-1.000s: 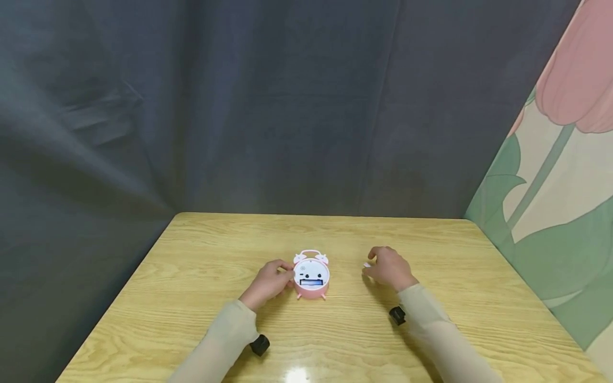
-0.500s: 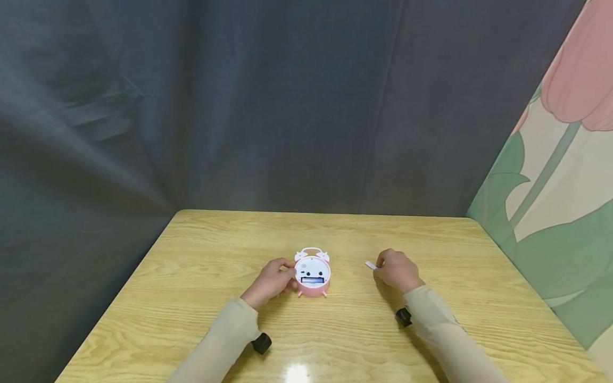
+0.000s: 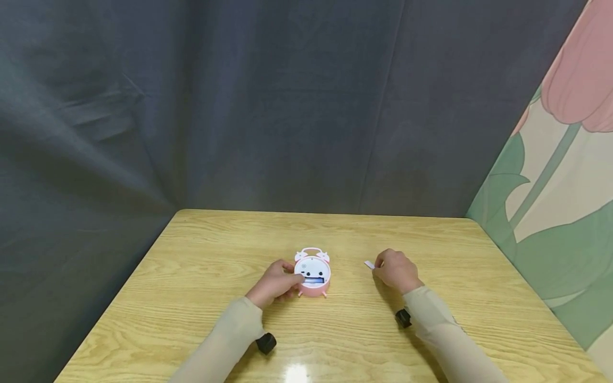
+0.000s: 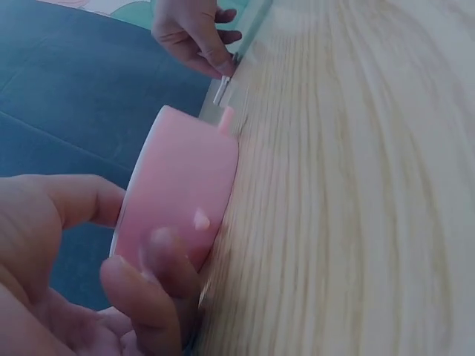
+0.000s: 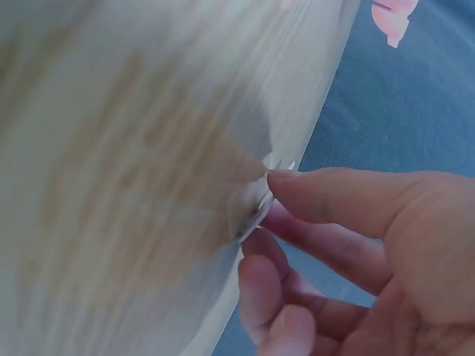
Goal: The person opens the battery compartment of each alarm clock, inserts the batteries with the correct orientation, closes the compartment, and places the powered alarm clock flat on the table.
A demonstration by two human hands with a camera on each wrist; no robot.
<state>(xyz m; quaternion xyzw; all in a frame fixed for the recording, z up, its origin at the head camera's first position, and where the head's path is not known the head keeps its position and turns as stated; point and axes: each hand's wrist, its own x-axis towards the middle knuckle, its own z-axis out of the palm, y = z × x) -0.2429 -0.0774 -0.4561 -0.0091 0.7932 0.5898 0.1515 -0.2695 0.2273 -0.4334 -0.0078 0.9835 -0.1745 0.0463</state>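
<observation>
A pink and white twin-bell alarm clock point(image 3: 320, 265) lies on the table with its back up, a battery point(image 3: 315, 280) showing in the open compartment. My left hand point(image 3: 275, 283) grips the clock's left side, its thumb over the compartment's left end. In the left wrist view the left fingers point(image 4: 141, 293) curl beside the pink casing point(image 4: 178, 163). Right of the clock, my right hand point(image 3: 396, 270) pinches a small white piece point(image 3: 369, 264) close to the tabletop. The right wrist view has this piece point(image 5: 256, 216) between thumb and fingers of the right hand point(image 5: 356, 245).
The wooden table point(image 3: 215, 239) ends at the back against a dark curtain point(image 3: 287, 106). At the right stands a wall with a tulip pattern point(image 3: 565, 213). A small black device point(image 3: 266, 343) sits at the left wrist, another point(image 3: 403, 318) at the right.
My left thumb has moved right from the clock's edge onto the battery compartment. My right hand has shifted slightly right with the white piece, which shows more than at first.
</observation>
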